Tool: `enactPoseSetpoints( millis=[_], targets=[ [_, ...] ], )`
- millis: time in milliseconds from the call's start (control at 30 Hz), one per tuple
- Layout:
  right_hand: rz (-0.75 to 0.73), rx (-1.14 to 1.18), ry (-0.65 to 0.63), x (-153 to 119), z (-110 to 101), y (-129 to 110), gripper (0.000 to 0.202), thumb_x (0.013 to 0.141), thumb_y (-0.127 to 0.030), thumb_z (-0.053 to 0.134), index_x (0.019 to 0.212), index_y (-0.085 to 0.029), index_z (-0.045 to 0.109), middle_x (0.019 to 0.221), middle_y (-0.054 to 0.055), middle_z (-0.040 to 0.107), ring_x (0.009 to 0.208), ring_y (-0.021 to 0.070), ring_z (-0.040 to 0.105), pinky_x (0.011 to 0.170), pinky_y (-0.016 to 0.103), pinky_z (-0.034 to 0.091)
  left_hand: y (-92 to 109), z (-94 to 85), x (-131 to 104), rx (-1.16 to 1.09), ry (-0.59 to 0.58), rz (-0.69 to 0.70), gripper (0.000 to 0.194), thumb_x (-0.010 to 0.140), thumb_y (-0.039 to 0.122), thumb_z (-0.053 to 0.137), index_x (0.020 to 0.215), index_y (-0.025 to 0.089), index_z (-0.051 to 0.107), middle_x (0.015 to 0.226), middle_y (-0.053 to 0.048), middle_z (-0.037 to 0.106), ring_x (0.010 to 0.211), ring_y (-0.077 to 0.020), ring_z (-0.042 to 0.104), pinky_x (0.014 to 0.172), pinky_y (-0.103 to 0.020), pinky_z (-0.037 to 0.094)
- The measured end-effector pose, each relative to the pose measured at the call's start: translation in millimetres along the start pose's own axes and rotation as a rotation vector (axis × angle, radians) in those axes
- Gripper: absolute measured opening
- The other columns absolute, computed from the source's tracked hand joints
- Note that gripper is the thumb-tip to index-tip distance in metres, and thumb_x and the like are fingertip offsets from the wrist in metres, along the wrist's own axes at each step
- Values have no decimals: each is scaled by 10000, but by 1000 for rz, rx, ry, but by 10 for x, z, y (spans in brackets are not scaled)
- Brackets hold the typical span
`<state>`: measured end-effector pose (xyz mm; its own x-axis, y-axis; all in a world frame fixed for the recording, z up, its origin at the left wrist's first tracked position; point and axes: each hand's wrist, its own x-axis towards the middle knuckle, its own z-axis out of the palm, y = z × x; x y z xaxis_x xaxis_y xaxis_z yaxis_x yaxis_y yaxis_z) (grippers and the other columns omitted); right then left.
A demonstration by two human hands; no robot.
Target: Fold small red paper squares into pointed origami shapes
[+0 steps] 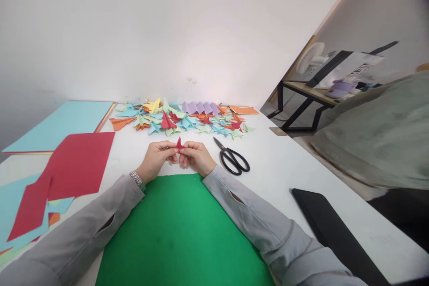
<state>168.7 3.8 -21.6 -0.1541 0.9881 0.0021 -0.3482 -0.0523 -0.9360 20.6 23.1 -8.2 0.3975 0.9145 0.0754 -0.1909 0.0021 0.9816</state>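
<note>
Between my two hands is a small folded piece of red paper (pixel 179 144), with a pointed tip standing up. My left hand (pixel 158 155) pinches its left side, thumb and forefinger pressed together. The right side is pinched the same way by my right hand (pixel 196 156). Part of the red paper is hidden behind the fingertips. Below the hands a large green sheet (pixel 184 228) lies on the white table. Black-handled scissors (pixel 233 157) lie to the right of my right hand, apart from it.
Behind the hands spreads a pile of folded paper planes (pixel 167 120) in many colours, with a pleated purple paper (pixel 201 107). Red sheets (pixel 82 163) and blue sheets (pixel 67 120) lie left. A black flat object (pixel 335 232) rests at right. A person in grey-green clothing (pixel 378 129) is beyond the table.
</note>
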Motion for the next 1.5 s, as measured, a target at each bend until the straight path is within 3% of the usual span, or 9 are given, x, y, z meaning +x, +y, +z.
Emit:
enactPoseSetpoints(
  millis=[300, 700, 833, 1000, 1333, 1500],
  targets=[
    [8, 43, 18, 6, -5, -17, 182, 590, -245, 715, 542, -153, 565, 429, -7, 620, 303, 87, 505, 307, 165, 383, 16, 24, -9, -2, -22, -4, 275, 626, 280, 764, 831, 103, 717, 545, -23, 641, 492, -122, 575, 504, -258, 472],
    [88, 39, -6, 0, 21, -76, 146, 575, -243, 678, 537, -132, 591, 407, 21, 621, 253, 91, 471, 262, 168, 343, 26, 6, 12, -149, 25, -56, 136, 567, 143, 738, 700, 121, 747, 553, -26, 627, 448, -97, 532, 430, -228, 420],
    [50, 56, -36, 0, 1, -63, 143, 572, -252, 676, 553, -129, 606, 426, 25, 632, 276, 95, 492, 289, 175, 385, 40, 16, 0, -114, 22, -34, 122, 576, 131, 708, 691, 132, 751, 562, -22, 629, 433, -89, 526, 411, -218, 406],
    [22, 49, -41, -1, -1, -46, 298, 658, -406, 684, 611, -117, 624, 456, 32, 640, 306, 96, 516, 313, 181, 409, 19, 21, -8, -14, 60, 52, 112, 598, 131, 678, 683, 145, 749, 521, 2, 600, 423, -92, 529, 403, -215, 414],
    [62, -19, -36, 0, -5, -62, 391, 587, -475, 773, 585, -132, 586, 472, 8, 642, 320, 77, 520, 327, 165, 413, 12, 3, -5, 94, 57, 128, 87, 611, 136, 665, 662, 146, 736, 526, 17, 584, 410, -91, 536, 402, -219, 437],
    [41, -68, -40, -5, -15, -62, 358, 565, -413, 810, 590, -125, 599, 491, 0, 648, 327, 63, 520, 332, 150, 412, 26, 16, -14, 93, 83, 92, 109, 605, 159, 683, 696, 118, 726, 477, 17, 577, 393, -96, 527, 400, -223, 433]
  ],
)
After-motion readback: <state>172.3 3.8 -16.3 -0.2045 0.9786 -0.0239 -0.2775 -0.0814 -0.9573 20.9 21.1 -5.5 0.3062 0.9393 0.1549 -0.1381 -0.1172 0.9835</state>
